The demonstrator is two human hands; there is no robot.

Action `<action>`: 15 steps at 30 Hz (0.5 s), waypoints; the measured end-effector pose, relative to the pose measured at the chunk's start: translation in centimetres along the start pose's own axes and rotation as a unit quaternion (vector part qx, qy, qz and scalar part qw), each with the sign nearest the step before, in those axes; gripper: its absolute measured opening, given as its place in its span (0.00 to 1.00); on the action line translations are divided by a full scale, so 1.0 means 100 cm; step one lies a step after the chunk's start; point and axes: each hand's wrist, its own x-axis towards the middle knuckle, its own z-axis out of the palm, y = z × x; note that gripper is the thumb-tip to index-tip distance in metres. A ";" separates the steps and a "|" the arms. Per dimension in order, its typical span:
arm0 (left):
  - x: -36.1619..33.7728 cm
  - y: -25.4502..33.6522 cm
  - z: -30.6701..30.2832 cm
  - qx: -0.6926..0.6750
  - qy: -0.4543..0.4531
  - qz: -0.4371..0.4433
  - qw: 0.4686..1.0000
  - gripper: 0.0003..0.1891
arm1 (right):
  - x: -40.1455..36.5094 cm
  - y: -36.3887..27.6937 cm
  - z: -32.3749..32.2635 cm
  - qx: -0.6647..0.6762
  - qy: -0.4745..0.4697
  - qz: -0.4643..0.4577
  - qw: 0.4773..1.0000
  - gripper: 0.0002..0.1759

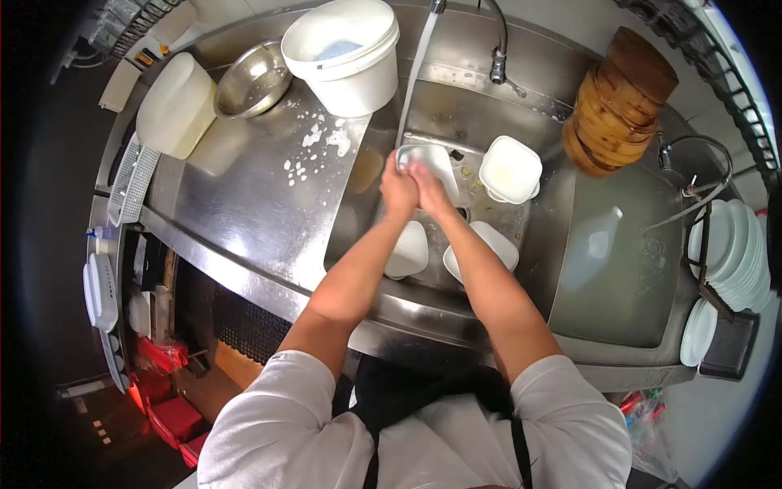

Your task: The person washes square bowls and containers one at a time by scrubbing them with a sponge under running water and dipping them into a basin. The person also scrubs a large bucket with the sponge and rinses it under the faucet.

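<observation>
My left hand (pixel 398 189) and my right hand (pixel 428 189) are together in the sink basin, under the stream of water (pixel 415 73) from the tap. Their fingers are pressed together and partly blurred, so anything held between them cannot be made out. Just beyond them lies a white rectangular dish (pixel 441 169), partly covered by the hands. Stacked white dishes (pixel 511 169) stand to the right. Nearer to me, a white bowl (pixel 410 251) sits by my left forearm, and another white dish (pixel 494 247) is partly behind my right forearm.
Left counter (pixel 244 196): foam patches, a white bucket (pixel 350 85), a metal colander (pixel 254 80) and a pale tub (pixel 176 106). Right basin: cloudy water (pixel 627 269) with a submerged white object (pixel 599 243). Bamboo steamers (pixel 615 114) stand behind it; stacked plates (pixel 737 253) are at far right.
</observation>
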 end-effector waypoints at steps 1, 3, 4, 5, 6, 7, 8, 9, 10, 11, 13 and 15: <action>0.001 0.008 -0.014 -0.014 -0.031 -0.019 0.999 0.18 | -0.013 -0.011 -0.010 -0.008 -0.119 0.027 0.993 0.25; 0.006 0.004 -0.031 -0.074 -0.040 -0.008 0.996 0.18 | -0.027 -0.047 -0.045 -0.318 -0.186 -0.061 0.927 0.23; -0.002 0.003 -0.025 -0.054 -0.033 0.001 0.998 0.18 | -0.030 -0.031 -0.053 -0.404 -0.124 -0.106 0.900 0.23; -0.012 0.004 -0.012 -0.035 -0.026 0.011 0.999 0.18 | -0.029 -0.018 -0.056 -0.485 -0.059 -0.151 0.859 0.23; -0.016 0.003 -0.003 -0.017 -0.018 0.022 0.999 0.18 | -0.024 -0.015 -0.042 -0.358 -0.002 -0.119 0.926 0.21; -0.011 -0.002 0.002 -0.047 -0.021 0.031 0.998 0.18 | -0.023 -0.017 -0.035 -0.315 -0.076 -0.067 0.944 0.19; 0.000 -0.006 0.007 -0.079 -0.023 0.038 0.996 0.18 | -0.025 -0.019 -0.031 -0.271 -0.150 -0.014 0.951 0.18; 0.007 -0.009 0.006 -0.108 -0.024 0.045 0.993 0.18 | -0.041 -0.037 -0.042 -0.268 -0.170 -0.047 0.947 0.17; 0.010 -0.004 -0.008 -0.181 -0.044 0.028 0.982 0.16 | -0.057 -0.057 -0.053 -0.263 -0.189 -0.080 0.943 0.15; 0.012 -0.007 -0.022 -0.193 -0.072 0.036 0.978 0.15 | -0.061 -0.054 -0.071 -0.315 -0.137 -0.155 0.926 0.14; 0.002 -0.002 -0.040 -0.258 -0.131 -0.055 0.956 0.15 | -0.056 -0.051 -0.107 -0.411 -0.024 -0.302 0.860 0.14; -0.015 0.010 -0.039 -0.240 -0.203 -0.081 0.946 0.15 | -0.031 -0.062 -0.119 -0.160 0.010 -0.135 0.978 0.13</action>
